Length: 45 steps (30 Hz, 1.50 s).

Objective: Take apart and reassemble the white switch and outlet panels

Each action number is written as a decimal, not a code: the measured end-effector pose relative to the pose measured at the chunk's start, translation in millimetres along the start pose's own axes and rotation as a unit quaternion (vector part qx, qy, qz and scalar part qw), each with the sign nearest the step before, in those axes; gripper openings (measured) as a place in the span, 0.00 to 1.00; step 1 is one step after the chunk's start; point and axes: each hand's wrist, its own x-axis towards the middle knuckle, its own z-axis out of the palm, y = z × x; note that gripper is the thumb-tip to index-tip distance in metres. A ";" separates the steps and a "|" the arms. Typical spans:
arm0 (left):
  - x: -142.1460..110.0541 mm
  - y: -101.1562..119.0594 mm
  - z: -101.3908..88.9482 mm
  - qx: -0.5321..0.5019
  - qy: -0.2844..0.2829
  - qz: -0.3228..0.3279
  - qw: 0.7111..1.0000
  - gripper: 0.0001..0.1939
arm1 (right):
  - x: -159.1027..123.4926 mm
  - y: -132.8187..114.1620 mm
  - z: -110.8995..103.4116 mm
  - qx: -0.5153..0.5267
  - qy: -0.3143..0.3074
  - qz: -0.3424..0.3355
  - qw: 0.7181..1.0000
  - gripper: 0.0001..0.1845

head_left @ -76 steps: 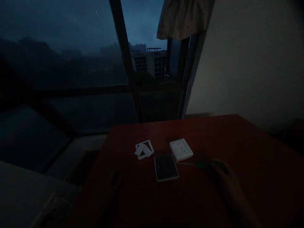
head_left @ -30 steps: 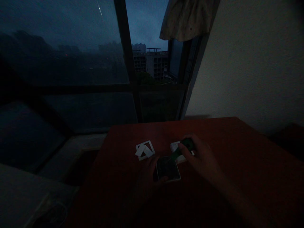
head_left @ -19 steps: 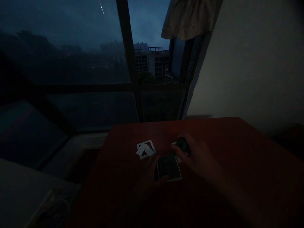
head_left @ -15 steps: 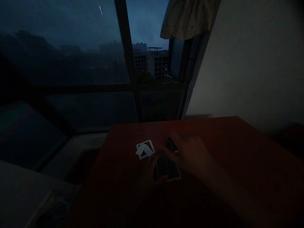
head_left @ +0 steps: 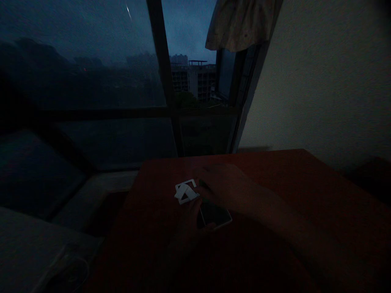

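Left hand (head_left: pixel 192 221) clasping dark panel (head_left: pixel 215 213), right hand (head_left: pixel 229 185) curled round green handle (head_left: pixel 207 187) (barely visible)

There's room on the near side of the box (head_left: pixel 215 215); the left hand (head_left: pixel 193 224) blocks its left, the right hand (head_left: pixel 224 183) its far side.

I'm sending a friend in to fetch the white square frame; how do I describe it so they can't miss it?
Below the window stands a reddish table. Just beyond the left hand lies the flat white frame. Unlike the dark-faced square unit nearby, it has an open middle, partly covered by white plates.
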 end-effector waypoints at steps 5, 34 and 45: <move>-0.5 -6.5 2.4 0.025 -0.002 0.001 1.000 0.37 | 0.2 4.7 -2.6 -0.032 -0.002 0.038 0.999 0.13; -0.5 -13.7 0.8 0.044 -0.005 0.029 0.999 0.39 | 2.8 -0.4 -8.4 -0.038 -0.055 0.034 0.997 0.13; 0.1 2.7 -5.4 0.023 -0.008 0.018 1.000 0.33 | 5.1 -14.7 -6.6 -0.085 -0.044 0.078 0.992 0.17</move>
